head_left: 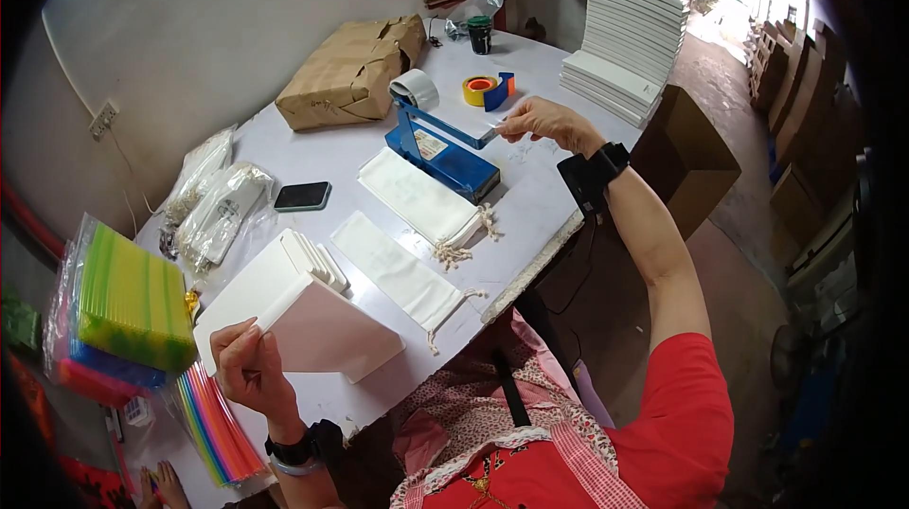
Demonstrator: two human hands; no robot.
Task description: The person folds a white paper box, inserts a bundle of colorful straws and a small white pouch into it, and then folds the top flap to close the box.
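My left hand (248, 367) is closed in a pinch at the upper left edge of a white folded board (331, 324), which is tilted up over the table. Beneath and behind it lies a stack of similar white boards (263, 272). My right hand (547, 124) reaches across the table, fingers pinched at the end of a blue metal arm. That arm belongs to a blue device (445, 160) with a wide clear roll (414, 89) at its back end, like a bench tape dispenser. A small pale strip, seemingly tape, shows at my right fingertips.
White drawstring pouches (417, 196) lie mid-table, near a phone (303, 196) and bagged goods (222, 215). Behind are a brown paper parcel (350, 73), a yellow tape roll (480, 89) and a tall white stack (630, 45). Colourful packs (133, 305) stand left; another person's hands (166, 485) show below.
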